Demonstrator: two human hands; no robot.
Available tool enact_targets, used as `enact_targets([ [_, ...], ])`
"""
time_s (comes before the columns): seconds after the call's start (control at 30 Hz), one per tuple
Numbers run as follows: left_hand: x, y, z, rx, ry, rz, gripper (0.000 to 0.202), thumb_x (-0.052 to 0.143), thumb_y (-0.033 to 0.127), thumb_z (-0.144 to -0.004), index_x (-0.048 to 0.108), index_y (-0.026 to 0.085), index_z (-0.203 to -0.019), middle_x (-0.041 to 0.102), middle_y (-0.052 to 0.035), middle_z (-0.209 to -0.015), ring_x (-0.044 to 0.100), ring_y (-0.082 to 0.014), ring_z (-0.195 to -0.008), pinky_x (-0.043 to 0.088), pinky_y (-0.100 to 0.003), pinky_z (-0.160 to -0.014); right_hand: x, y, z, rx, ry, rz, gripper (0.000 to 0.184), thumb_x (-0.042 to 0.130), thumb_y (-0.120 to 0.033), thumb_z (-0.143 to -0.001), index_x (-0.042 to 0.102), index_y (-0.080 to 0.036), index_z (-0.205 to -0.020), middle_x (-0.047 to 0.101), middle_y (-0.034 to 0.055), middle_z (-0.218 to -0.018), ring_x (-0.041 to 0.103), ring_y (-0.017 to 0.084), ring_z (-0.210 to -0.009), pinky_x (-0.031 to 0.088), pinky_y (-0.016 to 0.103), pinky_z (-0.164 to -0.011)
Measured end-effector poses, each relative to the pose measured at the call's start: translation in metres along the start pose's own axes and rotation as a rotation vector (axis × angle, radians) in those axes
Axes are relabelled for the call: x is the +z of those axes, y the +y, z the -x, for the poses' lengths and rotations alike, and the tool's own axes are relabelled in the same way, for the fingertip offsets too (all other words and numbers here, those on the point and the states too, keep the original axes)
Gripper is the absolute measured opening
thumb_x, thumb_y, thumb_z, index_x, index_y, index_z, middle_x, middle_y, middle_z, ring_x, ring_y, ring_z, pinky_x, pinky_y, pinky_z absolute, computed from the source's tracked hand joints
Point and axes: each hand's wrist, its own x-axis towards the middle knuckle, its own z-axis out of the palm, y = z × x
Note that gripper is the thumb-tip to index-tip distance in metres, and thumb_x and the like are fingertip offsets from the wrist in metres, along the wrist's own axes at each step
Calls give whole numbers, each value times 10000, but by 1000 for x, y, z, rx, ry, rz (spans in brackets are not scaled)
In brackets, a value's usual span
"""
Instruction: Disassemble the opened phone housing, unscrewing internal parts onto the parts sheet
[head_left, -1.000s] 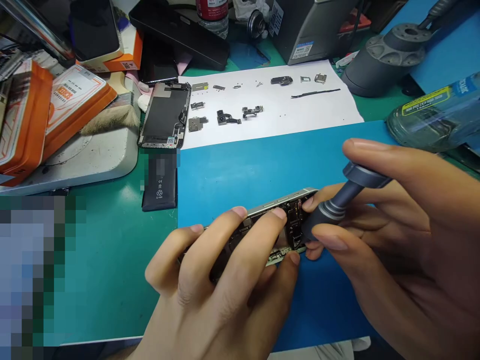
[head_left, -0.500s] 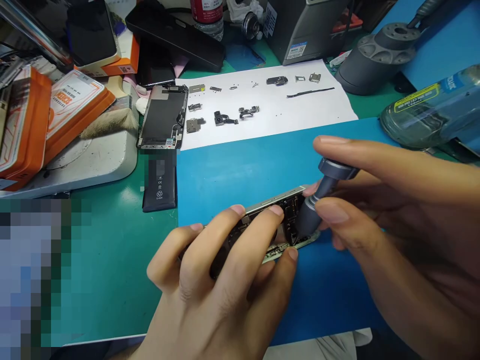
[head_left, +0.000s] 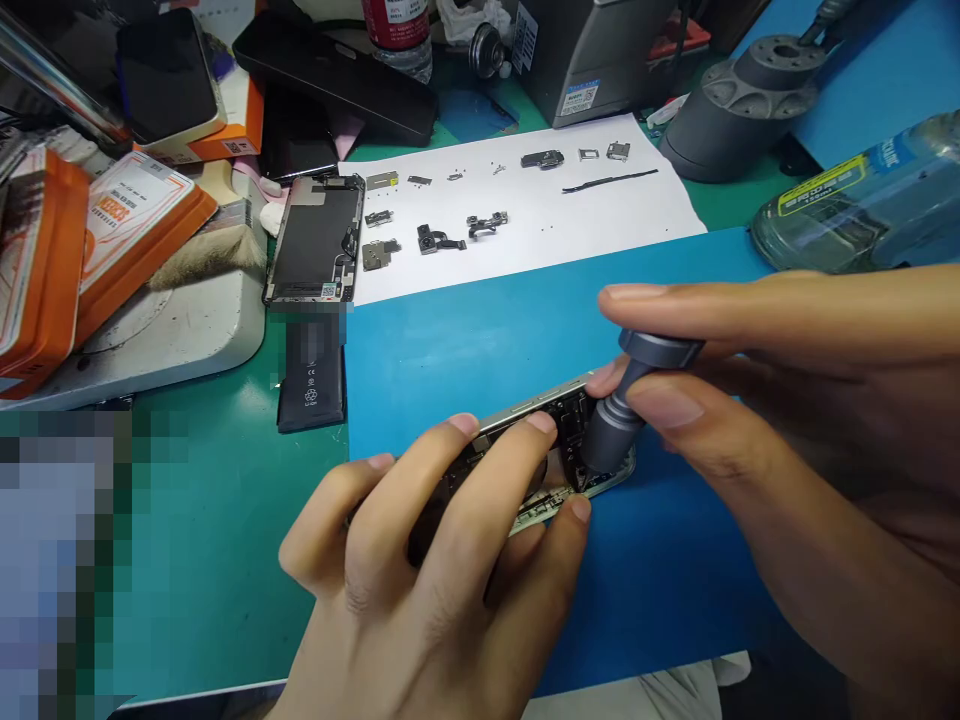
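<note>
My left hand (head_left: 450, 560) is wrapped over an opened phone frame (head_left: 551, 475), fingers on its far rail and thumb on the near edge. The frame is tilted above a blue mat (head_left: 450, 350), its circuit boards facing up. My right hand (head_left: 720, 400) grips a dark grey screwdriver (head_left: 619, 420), with the index finger on its cap and the thumb against the shaft. The screwdriver's tip meets the phone's inside near its near edge, close to my left thumb. Part of the phone's interior is covered by my left fingers.
White paper (head_left: 525, 240) holds small parts, including a camera module (head_left: 435, 240) and a thin black strip (head_left: 609, 182). To its left are a screen assembly (head_left: 315, 240) and a battery (head_left: 311, 375). Orange boxes (head_left: 142, 220) stand left; a bottle (head_left: 847, 205) lies right.
The whole view has shifted slightly. My right index finger and thumb have shifted a little on the screwdriver, whose tip stays at about the same spot. My left hand keeps its hold.
</note>
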Motion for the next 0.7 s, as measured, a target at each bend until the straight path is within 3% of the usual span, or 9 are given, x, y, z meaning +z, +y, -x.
enact_targets([
  [0.13, 3, 2, -1, 6, 7, 2, 300, 745, 185, -1053, 832, 409, -1234, 619, 69, -1598, 573, -253, -1403, 324, -441, -1260, 1, 11, -3, 8, -62, 6, 273, 752, -294, -1021, 790, -466, -1229, 785, -83, -1167, 744, 212, -1006, 610, 430, -846],
  [0.27, 4, 5, -2, -70, 50, 28, 265, 800, 179, -1026, 835, 399, -1171, 630, 74, -1564, 567, -250, -1401, 325, -421, -1246, 2, 13, -5, 40, -68, -27, 255, 784, -247, -992, 791, -395, -1200, 774, -58, -1122, 731, 205, -1007, 610, 418, -884],
  [0.37, 4, 5, -4, -36, 30, 23, 277, 788, 175, -1032, 837, 413, -1164, 627, 85, -1559, 568, -227, -1384, 314, -413, -1249, 2, 11, -5, 18, -84, -90, 249, 775, -213, -993, 779, -392, -1166, 789, -77, -1125, 740, 204, -1043, 632, 413, -904],
  [0.5, 4, 5, -5, -44, 33, 27, 229, 770, 228, -1056, 823, 422, -1166, 686, 90, -1501, 569, -229, -1363, 305, -423, -1233, 4, 10, -3, -47, -76, -88, 225, 792, -289, -1013, 742, -427, -1184, 787, -117, -1141, 749, 173, -1015, 647, 384, -893],
  [0.7, 5, 6, -4, -46, 48, 38, 259, 826, 218, -1023, 805, 409, -1197, 676, 57, -1517, 552, -252, -1368, 305, -446, -1217, 4, 15, -7, -146, -94, -47, 217, 754, -184, -1015, 746, -353, -1151, 815, -103, -1159, 763, 184, -1083, 650, 385, -877],
])
